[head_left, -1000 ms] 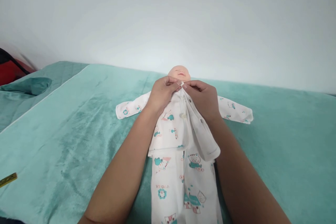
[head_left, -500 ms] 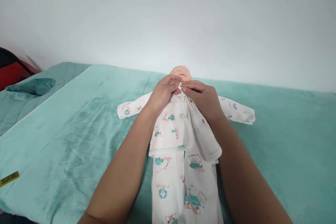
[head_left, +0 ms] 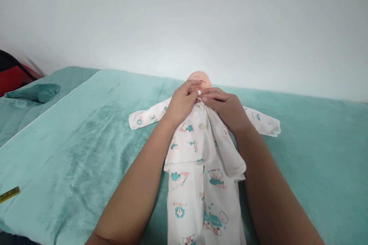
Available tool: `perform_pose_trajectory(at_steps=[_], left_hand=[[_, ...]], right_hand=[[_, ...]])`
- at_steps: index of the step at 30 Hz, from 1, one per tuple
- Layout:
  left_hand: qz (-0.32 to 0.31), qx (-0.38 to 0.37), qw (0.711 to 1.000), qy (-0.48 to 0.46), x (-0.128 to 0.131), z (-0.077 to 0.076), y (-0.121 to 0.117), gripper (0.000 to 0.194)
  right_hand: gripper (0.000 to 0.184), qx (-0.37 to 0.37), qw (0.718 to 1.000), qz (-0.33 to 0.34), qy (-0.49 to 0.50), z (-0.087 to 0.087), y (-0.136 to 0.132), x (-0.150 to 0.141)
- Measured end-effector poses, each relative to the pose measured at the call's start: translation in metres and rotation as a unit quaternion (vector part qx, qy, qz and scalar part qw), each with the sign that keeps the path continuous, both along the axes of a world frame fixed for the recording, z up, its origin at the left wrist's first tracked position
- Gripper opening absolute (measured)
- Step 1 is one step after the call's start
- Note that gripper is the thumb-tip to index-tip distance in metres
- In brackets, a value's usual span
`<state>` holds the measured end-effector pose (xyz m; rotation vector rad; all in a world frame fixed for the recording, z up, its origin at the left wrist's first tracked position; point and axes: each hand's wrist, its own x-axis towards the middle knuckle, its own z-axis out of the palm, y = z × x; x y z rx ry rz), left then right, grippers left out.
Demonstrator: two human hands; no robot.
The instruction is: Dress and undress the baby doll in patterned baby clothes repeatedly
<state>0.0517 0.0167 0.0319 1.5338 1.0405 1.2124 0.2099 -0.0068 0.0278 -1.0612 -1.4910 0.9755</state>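
Observation:
A baby doll (head_left: 197, 77) lies face up on the green bedspread, its arms spread out to both sides. It wears a white printed baby jacket (head_left: 184, 147) and matching trousers (head_left: 184, 195). At the jacket's neckline, my left hand (head_left: 184, 97) grips the collar edge between thumb and fingers. Right beside it, my right hand (head_left: 222, 105) pinches the other side of the collar. Below my hands the right front flap (head_left: 227, 149) hangs loose and partly folded. A pale button (head_left: 202, 126) shows on the left front. My fingers hide the fastening at the neck.
A green plush bedspread (head_left: 94, 141) covers the bed up to the white wall (head_left: 184, 19). A quilted green piece with a fold (head_left: 34, 93) lies at the far left, near a red and black bag-like thing (head_left: 14, 74). A yellow label strip (head_left: 9, 194) sits at the left edge.
Both hands stay at the collar, with small finger shifts. The right front flap has dropped inward, so the snaps seen on its inner side no longer show.

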Motion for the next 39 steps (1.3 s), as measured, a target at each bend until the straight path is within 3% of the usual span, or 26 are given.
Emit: perform_pose_trajectory(at_steps=[7, 15, 21, 39], left_hand=[[0.001, 0.019, 0.999, -0.03, 0.0019, -0.0029, 0.0006, 0.034], [0.058, -0.008, 0.998, -0.033, 0.0027, -0.0049, 0.0032, 0.028], [0.019, -0.071, 0.994, -0.086, 0.0007, -0.0005, -0.0008, 0.033], [0.052, 0.008, 0.999, 0.011, 0.0018, -0.0052, 0.0047, 0.012]], right_hand=[[0.027, -0.036, 0.998, -0.04, 0.022, -0.0014, 0.0059, -0.0032], [0.025, -0.054, 0.997, -0.05, 0.009, 0.0019, 0.003, -0.0059], [0.024, -0.05, 0.997, -0.053, 0.011, -0.0001, 0.0055, -0.0045], [0.027, -0.036, 0.995, -0.075, -0.062, 0.0075, -0.0003, -0.0082]])
